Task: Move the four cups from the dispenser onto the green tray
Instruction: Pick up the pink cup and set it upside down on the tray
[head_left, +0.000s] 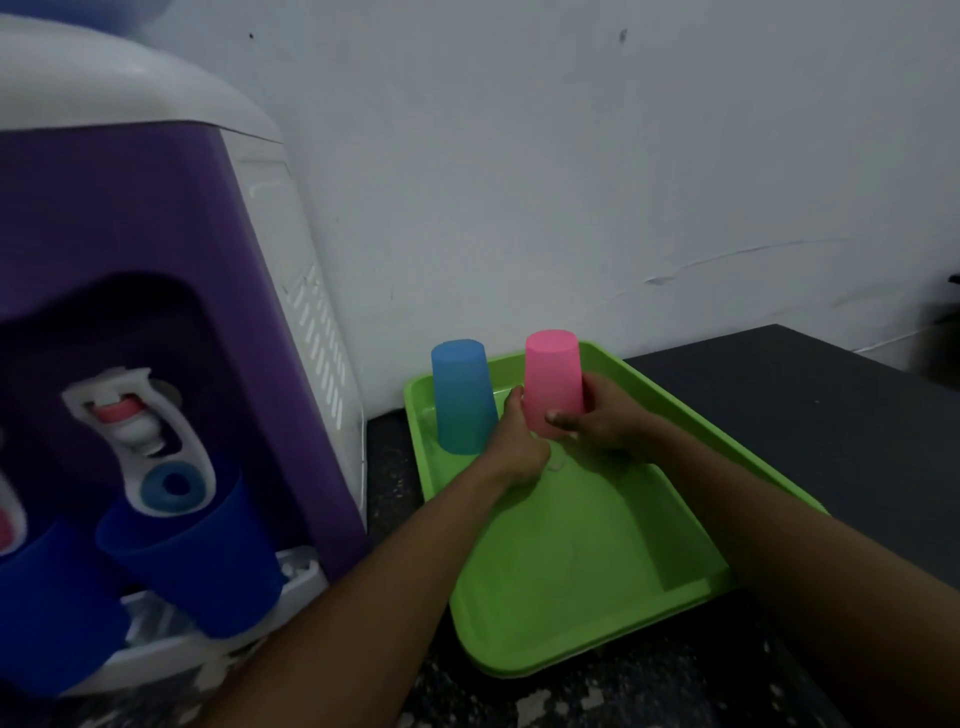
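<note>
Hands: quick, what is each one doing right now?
Left hand: closed loosely beside the pink cup, fingertips touching its side.
Right hand: gripping the upside-down pink cup over the green tray.

green tray (582, 561): glossy plastic | pink cup (551, 382): matt plastic (translucent) | counter (810, 395): dark, matt

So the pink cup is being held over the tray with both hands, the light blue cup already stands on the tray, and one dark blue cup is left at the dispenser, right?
Not quite: the head view shows two dark blue cups at the dispenser, not one. The rest holds: both hands hold the pink cup over the tray, and the light blue cup stands on it.
</note>
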